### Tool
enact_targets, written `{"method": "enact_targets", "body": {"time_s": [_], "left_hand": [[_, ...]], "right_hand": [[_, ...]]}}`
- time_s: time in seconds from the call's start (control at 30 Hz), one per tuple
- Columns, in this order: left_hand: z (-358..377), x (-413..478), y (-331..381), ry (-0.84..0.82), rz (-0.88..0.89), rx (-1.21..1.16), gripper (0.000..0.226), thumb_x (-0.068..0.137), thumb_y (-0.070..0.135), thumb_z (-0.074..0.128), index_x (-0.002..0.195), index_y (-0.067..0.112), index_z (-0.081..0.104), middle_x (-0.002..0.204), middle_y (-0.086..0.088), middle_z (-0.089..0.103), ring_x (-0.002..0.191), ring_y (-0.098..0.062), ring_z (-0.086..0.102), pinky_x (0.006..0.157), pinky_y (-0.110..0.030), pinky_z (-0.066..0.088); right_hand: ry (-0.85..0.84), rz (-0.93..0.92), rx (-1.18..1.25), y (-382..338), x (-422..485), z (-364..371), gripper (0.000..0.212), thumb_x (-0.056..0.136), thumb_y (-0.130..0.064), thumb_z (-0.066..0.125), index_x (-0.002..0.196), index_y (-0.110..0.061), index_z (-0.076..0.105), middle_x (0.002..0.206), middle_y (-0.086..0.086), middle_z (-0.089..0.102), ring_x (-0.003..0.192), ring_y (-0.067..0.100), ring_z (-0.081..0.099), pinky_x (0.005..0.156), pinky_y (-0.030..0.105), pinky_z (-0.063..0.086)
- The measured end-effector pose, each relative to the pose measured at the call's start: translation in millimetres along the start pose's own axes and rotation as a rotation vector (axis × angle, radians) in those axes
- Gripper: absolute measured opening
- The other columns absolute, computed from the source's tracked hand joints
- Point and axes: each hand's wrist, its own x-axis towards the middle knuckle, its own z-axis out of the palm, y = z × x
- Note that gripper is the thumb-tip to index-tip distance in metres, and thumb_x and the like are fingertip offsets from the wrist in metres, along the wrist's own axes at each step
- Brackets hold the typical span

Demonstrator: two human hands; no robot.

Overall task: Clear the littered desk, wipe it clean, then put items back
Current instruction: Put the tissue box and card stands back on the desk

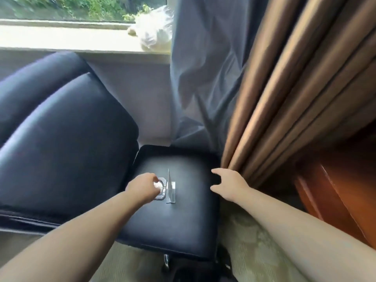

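Observation:
A black leather stool [183,220] stands below me. On it lie a small clear glass dish [161,190] and a clear acrylic sign stand [171,190], side by side. My left hand [142,189] is over the dish with its fingers curled down onto it, holding something small and white at the dish. Whether it grips the dish itself is hard to tell through the blur. My right hand [227,185] hovers at the stool's right edge with fingers loosely spread, holding nothing. No desk surface shows apart from an orange-brown wooden corner [335,190] at the right.
A black leather armchair [61,139] fills the left, touching the stool. Brown curtains [295,88] and a grey sheer curtain [203,78] hang at the right. A white plastic bag [154,33] sits on the window sill [61,37]. Pale patterned carpet [254,251] lies below.

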Motion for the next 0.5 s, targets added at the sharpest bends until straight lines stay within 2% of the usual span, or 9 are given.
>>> {"method": "enact_targets", "body": {"time_s": [0.1, 0.17, 0.23, 0.37, 0.5], "left_hand": [[17, 9, -16, -0.031, -0.079, -0.036, 0.035, 0.084, 0.027, 0.051, 0.119, 0.025, 0.059, 0.121, 0.006, 0.058, 0.110, -0.016, 0.055, 0.083, -0.026, 0.043], [30, 16, -19, -0.061, -0.129, -0.054, 0.029, 0.082, 0.025, 0.050, 0.110, 0.024, 0.061, 0.117, 0.004, 0.061, 0.108, -0.018, 0.057, 0.082, -0.027, 0.045], [43, 25, -17, -0.080, -0.195, -0.082, 0.025, 0.081, 0.023, 0.048, 0.102, 0.021, 0.062, 0.109, 0.002, 0.063, 0.101, -0.020, 0.059, 0.077, -0.027, 0.045], [63, 53, -7, -0.093, -0.323, -0.191, 0.023, 0.084, 0.027, 0.048, 0.102, 0.021, 0.060, 0.106, 0.003, 0.064, 0.087, -0.019, 0.054, 0.070, -0.025, 0.040], [87, 80, 1, -0.109, -0.418, -0.292, 0.037, 0.088, 0.035, 0.049, 0.122, 0.019, 0.050, 0.119, 0.003, 0.060, 0.110, -0.019, 0.056, 0.080, -0.027, 0.043]], "right_hand": [[-0.066, -0.036, -0.053, -15, 31, 17, 0.060, 0.084, -0.024, 0.060, 0.141, -0.024, 0.041, 0.146, -0.005, 0.042, 0.133, 0.016, 0.039, 0.106, 0.026, 0.034], [-0.106, -0.066, -0.077, -25, 54, 28, 0.060, 0.084, -0.024, 0.059, 0.141, -0.025, 0.041, 0.146, -0.006, 0.041, 0.133, 0.015, 0.039, 0.105, 0.026, 0.035], [-0.154, -0.092, -0.099, -36, 76, 38, 0.060, 0.084, -0.025, 0.059, 0.141, -0.026, 0.041, 0.146, -0.006, 0.042, 0.132, 0.016, 0.041, 0.103, 0.027, 0.038], [-0.262, -0.137, -0.140, -52, 119, 56, 0.060, 0.084, -0.027, 0.060, 0.140, -0.029, 0.041, 0.145, -0.007, 0.042, 0.125, 0.018, 0.048, 0.098, 0.030, 0.044], [-0.330, -0.164, -0.161, -50, 155, 68, 0.059, 0.084, -0.026, 0.059, 0.140, -0.029, 0.041, 0.144, -0.006, 0.044, 0.130, 0.016, 0.043, 0.102, 0.029, 0.041]]}}
